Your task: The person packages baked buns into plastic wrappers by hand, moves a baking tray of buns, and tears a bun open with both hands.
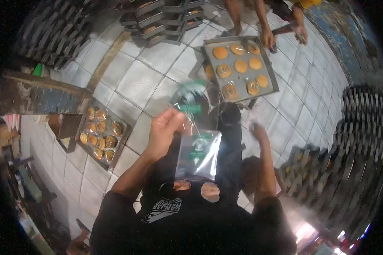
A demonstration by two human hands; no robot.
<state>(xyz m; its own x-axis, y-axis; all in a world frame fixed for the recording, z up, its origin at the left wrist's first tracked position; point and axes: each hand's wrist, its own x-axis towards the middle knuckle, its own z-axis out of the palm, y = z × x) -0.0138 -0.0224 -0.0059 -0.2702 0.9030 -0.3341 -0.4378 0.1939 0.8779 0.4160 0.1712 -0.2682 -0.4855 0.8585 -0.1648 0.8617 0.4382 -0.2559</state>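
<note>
My left hand (167, 124) is pinched on a clear plastic bag (191, 106) with green print, held up over my lap and smeared by motion. Just below it, more clear bags with green print (198, 155) lie on my dark clothes; how many is unclear. My right hand (258, 131) hangs to the right of my legs, near a metal tray (270, 90). Its fingers are too blurred to read. Round golden buns (241, 66) lie on that tray, some of them in clear wrapping.
At left, a second tray (122, 146) holds several wrapped buns. Stacked trays (151, 19) stand at the far end, and dark stacks (361, 123) line the right side. Another person's hands (267, 38) are beside the far tray. White tiles (144, 78) cover the floor.
</note>
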